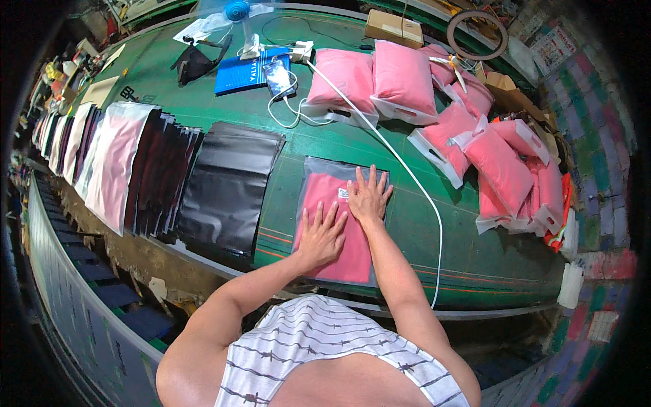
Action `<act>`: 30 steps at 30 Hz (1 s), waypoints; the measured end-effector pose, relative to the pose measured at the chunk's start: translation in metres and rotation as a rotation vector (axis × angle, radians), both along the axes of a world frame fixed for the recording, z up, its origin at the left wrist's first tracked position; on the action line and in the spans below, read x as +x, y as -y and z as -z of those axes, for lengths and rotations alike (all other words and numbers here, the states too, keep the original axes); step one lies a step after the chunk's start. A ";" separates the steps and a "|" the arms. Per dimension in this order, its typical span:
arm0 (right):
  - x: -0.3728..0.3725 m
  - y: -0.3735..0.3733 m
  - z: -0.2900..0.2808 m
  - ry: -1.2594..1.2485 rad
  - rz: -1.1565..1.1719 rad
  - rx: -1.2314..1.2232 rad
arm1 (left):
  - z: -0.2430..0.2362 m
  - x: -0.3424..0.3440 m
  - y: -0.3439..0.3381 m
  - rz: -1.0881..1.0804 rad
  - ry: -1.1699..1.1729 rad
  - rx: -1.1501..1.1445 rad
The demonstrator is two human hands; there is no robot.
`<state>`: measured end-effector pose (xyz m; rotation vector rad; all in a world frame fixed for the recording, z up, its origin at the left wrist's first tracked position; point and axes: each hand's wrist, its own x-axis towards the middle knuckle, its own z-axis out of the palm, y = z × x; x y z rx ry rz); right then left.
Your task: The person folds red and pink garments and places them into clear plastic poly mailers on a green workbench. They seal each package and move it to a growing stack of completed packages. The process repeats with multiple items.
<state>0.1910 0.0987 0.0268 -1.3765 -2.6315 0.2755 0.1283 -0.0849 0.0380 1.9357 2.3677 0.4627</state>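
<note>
In front of me on the green table lies a clear plastic bag with a folded pink garment (pixel 352 261) inside, a small white label showing near its top. My left hand (pixel 322 235) presses flat on the bag's left side, fingers spread. Higher up, my right hand (pixel 369 195) lies flat across the bag's upper right, its fingertips close to the top edge. Neither hand grips anything. Just left of the bag is a stack of flat black plastic bags (pixel 230 183).
Packed pink bags (pixel 405 74) are piled along the back and right. Fanned stacks of pink and dark bags (pixel 122 149) line the left. A white cable (pixel 413 173) crosses the green table (pixel 298 136). Behind are a phone (pixel 279 78), a blue box (pixel 234 76) and a tape roll (pixel 450 35).
</note>
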 end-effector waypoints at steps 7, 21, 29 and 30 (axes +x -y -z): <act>0.001 0.001 -0.002 -0.017 0.000 0.002 | 0.011 -0.045 -0.058 -0.057 -0.004 0.023; -0.001 0.001 -0.001 0.002 0.013 0.011 | 0.021 -0.095 -0.144 -0.020 0.023 0.142; 0.001 -0.001 -0.003 0.023 0.019 -0.003 | 0.014 -0.116 -0.165 -0.006 0.052 -0.012; 0.002 -0.001 -0.002 0.022 0.019 0.001 | 0.014 -0.120 -0.163 -0.019 0.014 -0.013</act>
